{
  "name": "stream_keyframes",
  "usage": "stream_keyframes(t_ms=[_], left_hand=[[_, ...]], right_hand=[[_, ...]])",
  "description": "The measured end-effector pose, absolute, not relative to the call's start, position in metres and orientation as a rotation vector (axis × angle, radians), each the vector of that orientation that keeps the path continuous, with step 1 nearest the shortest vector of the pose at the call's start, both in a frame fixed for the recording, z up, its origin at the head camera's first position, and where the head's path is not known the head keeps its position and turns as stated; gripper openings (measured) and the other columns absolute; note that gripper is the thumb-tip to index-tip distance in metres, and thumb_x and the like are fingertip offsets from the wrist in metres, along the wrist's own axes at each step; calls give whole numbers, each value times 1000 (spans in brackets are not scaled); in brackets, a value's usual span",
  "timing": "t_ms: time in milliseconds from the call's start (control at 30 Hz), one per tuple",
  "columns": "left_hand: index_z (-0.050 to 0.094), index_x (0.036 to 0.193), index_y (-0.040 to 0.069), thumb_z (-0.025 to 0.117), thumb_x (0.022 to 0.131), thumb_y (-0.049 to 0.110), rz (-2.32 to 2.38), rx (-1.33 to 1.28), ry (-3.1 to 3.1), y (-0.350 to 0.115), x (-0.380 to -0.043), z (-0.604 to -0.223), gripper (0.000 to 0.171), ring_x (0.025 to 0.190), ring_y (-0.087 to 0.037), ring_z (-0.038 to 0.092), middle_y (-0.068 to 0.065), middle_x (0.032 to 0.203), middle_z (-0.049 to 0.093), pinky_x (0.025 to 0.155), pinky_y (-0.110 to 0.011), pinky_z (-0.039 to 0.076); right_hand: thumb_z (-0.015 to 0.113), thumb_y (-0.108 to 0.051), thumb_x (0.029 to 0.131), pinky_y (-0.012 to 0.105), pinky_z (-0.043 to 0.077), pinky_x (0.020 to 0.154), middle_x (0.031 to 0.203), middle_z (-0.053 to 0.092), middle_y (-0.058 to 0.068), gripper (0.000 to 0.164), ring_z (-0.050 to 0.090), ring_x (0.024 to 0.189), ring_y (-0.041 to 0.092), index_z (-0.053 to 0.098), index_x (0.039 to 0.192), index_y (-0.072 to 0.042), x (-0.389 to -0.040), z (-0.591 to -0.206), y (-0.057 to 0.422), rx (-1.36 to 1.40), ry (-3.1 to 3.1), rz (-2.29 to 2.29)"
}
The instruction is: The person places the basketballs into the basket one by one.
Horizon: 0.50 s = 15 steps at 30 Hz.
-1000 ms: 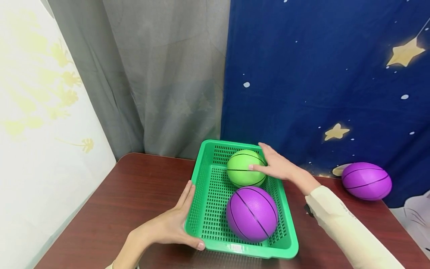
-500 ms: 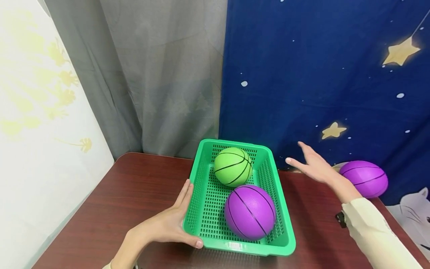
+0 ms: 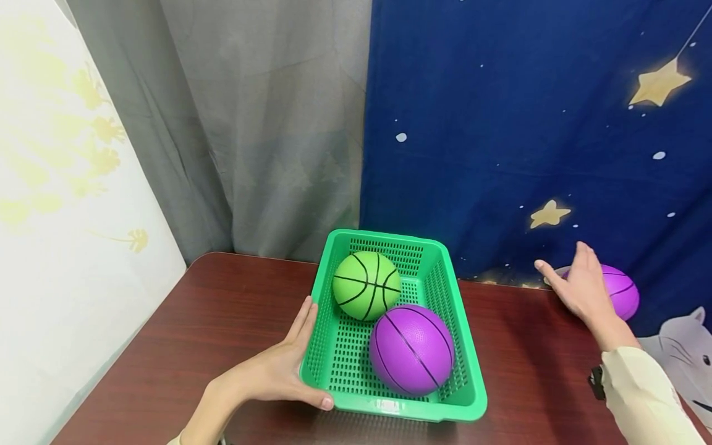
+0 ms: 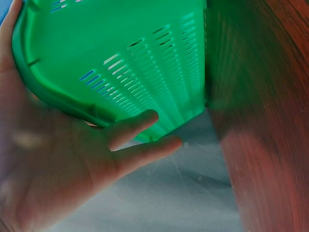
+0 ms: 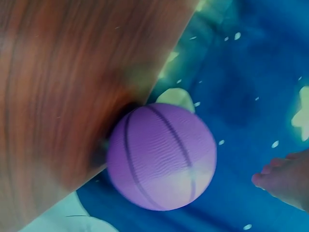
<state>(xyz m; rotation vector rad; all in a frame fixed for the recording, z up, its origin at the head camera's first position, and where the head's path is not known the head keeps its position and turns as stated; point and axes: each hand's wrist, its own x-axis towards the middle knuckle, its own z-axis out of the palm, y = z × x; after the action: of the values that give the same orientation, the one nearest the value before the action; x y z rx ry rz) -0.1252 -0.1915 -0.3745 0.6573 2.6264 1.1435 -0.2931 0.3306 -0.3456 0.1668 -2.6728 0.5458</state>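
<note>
A green basket (image 3: pixel 414 410) stands on the table with a light green ball (image 3: pixel 367 285) and a purple ball (image 3: pixel 411 350) inside, both marked with black basketball lines. My left hand (image 3: pixel 280 371) rests against the basket's near left corner, thumb at the front rim and straight fingers along the left side. From the left wrist view, those fingers (image 4: pixel 135 128) lie outside the slotted wall. Over at the table's far right, my right hand (image 3: pixel 581 290) reaches out with spread fingers, holding nothing. It partly covers a second purple ball (image 3: pixel 623 290), fully visible in the right wrist view.
The dark red wooden table (image 3: pixel 222 321) ends at a grey curtain (image 3: pixel 278 123) and a blue star-printed curtain (image 3: pixel 500 123) behind. A white printed sheet (image 3: pixel 83 278) hangs on the left. The second purple ball sits by the table's far right edge.
My right hand has left the green ball and moved right to the other purple ball. The green ball has rolled left inside the basket. My left hand stays at the corner.
</note>
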Motion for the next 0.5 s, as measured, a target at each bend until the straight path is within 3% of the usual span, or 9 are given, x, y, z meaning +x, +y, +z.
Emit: stream_keyframes(t_ms=[500], left_hand=[[-16, 147, 13, 78, 64, 56, 1167, 640, 2599, -192, -125, -375, 132, 137, -28, 18, 0, 152, -24, 94, -33, 41]], right_hand=[[59, -49, 84, 55, 0, 106, 143, -3, 40, 106, -4, 134, 48, -5, 140, 15, -283, -367, 371, -188, -2634, 606]])
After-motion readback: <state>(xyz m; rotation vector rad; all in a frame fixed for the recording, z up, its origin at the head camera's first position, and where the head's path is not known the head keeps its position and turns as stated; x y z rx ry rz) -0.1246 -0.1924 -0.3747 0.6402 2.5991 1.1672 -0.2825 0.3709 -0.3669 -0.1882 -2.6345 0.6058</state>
